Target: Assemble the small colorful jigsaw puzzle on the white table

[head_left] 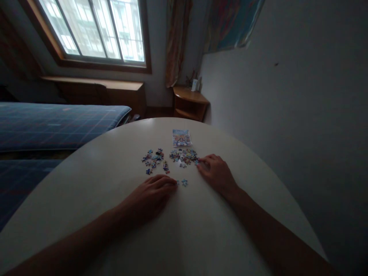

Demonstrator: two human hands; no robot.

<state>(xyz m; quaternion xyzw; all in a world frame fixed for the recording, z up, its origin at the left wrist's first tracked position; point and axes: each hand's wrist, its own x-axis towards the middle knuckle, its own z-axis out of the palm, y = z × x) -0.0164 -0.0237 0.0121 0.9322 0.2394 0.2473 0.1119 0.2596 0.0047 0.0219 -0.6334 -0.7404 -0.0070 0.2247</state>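
The bare right hand [217,171] curls at the right edge of a multicoloured heap of flat jigsaw pieces [185,156]; the bare left hand [156,188] lies bent-fingered, left of a pale-blue knobbed piece [184,183]. Whether either grips, I can't tell; a sideways brush could scatter the heap.

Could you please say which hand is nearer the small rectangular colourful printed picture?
Right. In view, the right hand is below and right of the printed picture; the left hand is farther below, leftward.
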